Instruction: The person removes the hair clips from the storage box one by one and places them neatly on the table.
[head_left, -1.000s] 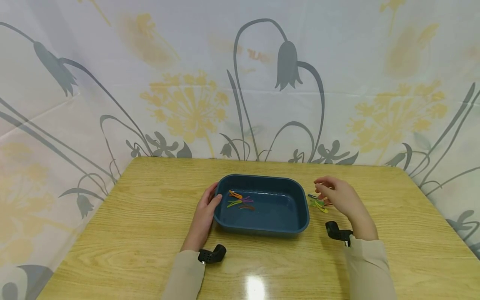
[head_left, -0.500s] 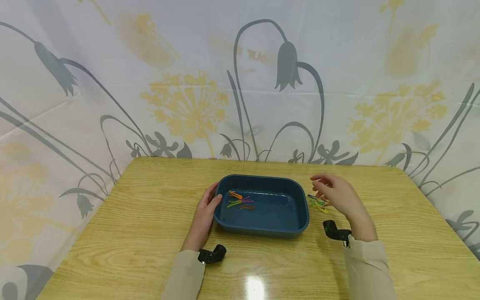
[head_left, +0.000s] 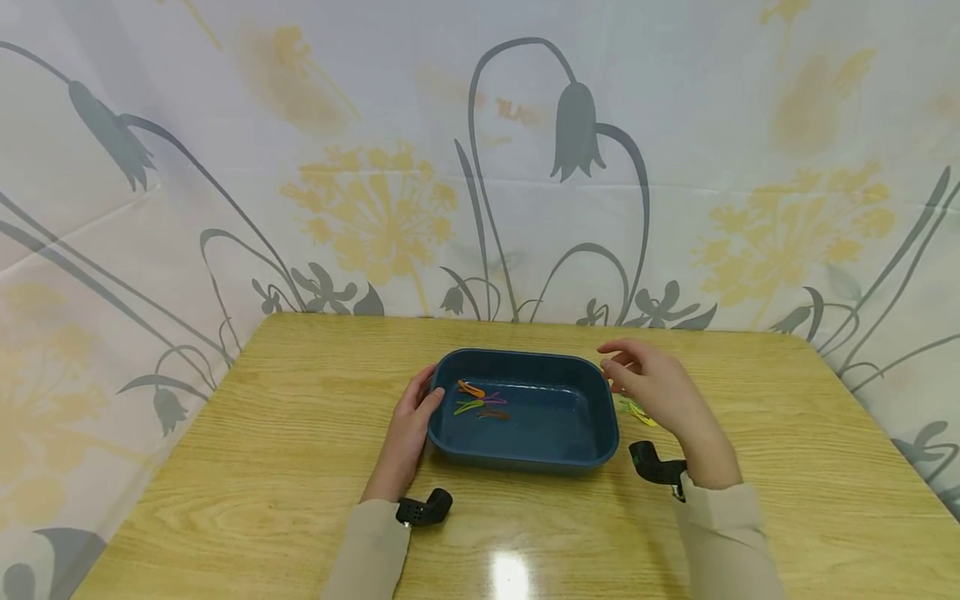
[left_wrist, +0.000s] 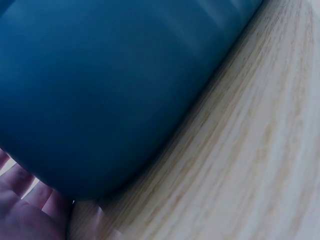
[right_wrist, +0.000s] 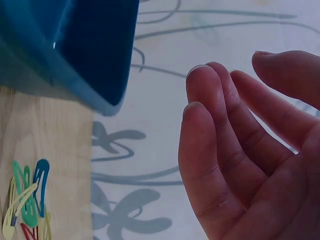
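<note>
left hand [head_left: 408, 425] steadies tray [head_left: 525, 454], fingers straight | right hand [head_left: 648, 383] loosely curled, apparently empty; hair clips [right_wrist: 25, 200] light, thin, springy; pinch mid-length

Tub [head_left: 525, 454]: smooth blue plastic, slight sheen. Table [head_left: 247, 467]: light wood-grain surface, glossy, with a glare spot. Clips [head_left: 480, 404]: thin, coloured, material not discernible. Backdrop [head_left: 375, 167]: creased printed sheet, soft sheen. Sleeves [head_left: 720, 542]: matt beige cloth.

No words, labels, brands or numbers can be read anywhere — only flower prints on the backdrop [head_left: 480, 167].
</note>
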